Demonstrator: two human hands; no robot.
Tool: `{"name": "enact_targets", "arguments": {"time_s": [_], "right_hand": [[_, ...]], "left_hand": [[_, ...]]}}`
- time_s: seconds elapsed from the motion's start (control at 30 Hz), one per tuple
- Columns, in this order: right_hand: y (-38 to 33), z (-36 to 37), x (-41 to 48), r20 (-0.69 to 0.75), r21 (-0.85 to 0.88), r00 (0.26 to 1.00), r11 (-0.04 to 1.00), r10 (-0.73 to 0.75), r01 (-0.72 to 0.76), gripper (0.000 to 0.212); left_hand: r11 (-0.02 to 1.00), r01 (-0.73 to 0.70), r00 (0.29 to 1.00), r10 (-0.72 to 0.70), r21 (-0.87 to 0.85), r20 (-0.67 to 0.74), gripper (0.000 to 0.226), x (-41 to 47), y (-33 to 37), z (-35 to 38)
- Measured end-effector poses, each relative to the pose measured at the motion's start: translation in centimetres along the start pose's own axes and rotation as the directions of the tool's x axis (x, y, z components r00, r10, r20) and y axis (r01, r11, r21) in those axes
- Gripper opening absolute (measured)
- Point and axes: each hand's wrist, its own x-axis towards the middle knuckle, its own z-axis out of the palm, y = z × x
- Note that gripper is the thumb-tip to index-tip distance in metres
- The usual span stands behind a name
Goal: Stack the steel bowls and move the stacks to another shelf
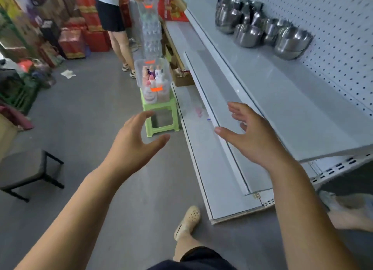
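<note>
On the top shelf point(272, 84), far end: steel bowls point(262, 25), some nested, beside the pegboard point(333, 37).
Handling: I judge them light, stiff, slippery; take by the rims.
My grip: left hand point(135, 140), right hand point(254, 134) spread wide, empty, well short.

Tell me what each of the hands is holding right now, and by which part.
Nothing. The left hand and right hand are both open in mid-air, away from the steel bowls.

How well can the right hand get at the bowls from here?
Probably not yet. The right hand hovers open over the lower shelf, while the bowls sit far along the upper shelf by the pegboard. Only bare shelf lies between, so nothing blocks it; a step closer seems needed.
</note>
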Motion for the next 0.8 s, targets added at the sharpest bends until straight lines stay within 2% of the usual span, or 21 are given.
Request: {"name": "enact_targets", "arguments": {"time_s": [0.23,0.4,0.63,0.8], "right_hand": [[0.9,-3.7,13.9,-0.101,-0.02,0.995,1.0,-0.005,0.003,0.07],[2.3,-6.1,22.1,-0.155,-0.022,0.988,1.0,-0.001,-0.002,0.068],[6.8,-8.1,26.8,-0.134,0.02,0.975,0.984,0.177,-0.176,0.07],[9.8,-9.7,29.3,-0.257,0.055,0.913,0.948,0.317,-0.313,0.076]], "left_hand": [[0.991,-0.111,0.993,0.109,-0.079,-0.036,0.065,15.4,2.1,3.6],[0.961,-0.246,0.969,0.246,-0.125,-0.017,0.062,26.1,5.1,7.4],[0.935,-0.276,0.952,0.299,-0.224,0.073,0.074,35.2,7.3,14.0],[0.918,-0.265,0.922,0.331,-0.296,0.199,0.081,42.0,8.6,18.4]]}}
